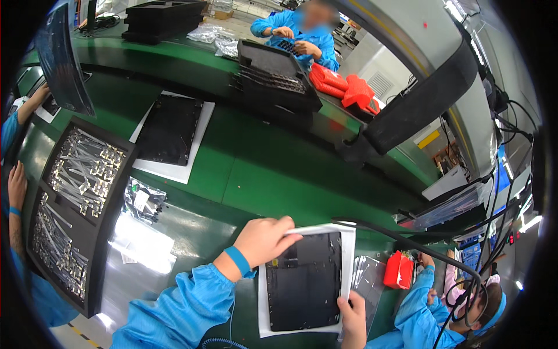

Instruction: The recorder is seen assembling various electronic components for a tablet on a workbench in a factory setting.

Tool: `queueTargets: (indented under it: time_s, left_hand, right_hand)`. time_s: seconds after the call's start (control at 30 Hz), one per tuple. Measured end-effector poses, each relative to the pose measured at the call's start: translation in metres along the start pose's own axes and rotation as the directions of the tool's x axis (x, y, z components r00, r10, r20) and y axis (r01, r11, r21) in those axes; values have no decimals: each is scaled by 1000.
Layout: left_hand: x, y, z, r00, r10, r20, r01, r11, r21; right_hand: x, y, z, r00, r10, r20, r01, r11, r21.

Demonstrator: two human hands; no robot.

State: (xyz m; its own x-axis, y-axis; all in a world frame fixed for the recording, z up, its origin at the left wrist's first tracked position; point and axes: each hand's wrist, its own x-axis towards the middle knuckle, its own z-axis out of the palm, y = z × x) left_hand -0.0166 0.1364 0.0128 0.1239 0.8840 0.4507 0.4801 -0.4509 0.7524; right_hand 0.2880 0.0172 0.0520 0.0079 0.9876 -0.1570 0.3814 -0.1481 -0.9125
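In front of me lies a thin black rectangular panel (pixel 302 285), with small metal fittings along its edges, on a white sheet (pixel 264 326). My left hand (pixel 261 241), with a blue band at the wrist, is closed on the upper left edge of panel and sheet. At the lower right edge my right hand (pixel 353 317) grips them between thumb and fingers, which are partly hidden underneath. Clear plastic sheets (pixel 366 279) lie just right of the panel.
A black divided tray (pixel 96 256) of small parts with flat cables stands left, beside a bag of small parts (pixel 142 200). Another black panel (pixel 171 128) lies on white sheeting farther off. A black cable (pixel 401 237) crosses at right. Co-workers (pixel 305 43) sit around; red packages (pixel 343 84) lie across the line.
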Motion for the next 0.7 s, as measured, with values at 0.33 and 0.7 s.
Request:
queueTargets:
  time_s: [0.33, 0.7]
  left_hand:
    - [2, -35, 1, 803, -458, -381, 283, 856, -434]
    - [2, -27, 12, 984, -147, -101, 159, 981, 116]
  right_hand:
    - [230, -18, 34, 999, 44, -19, -41, 987, 154]
    - [139, -23, 77, 913, -406, 39, 396, 858, -327]
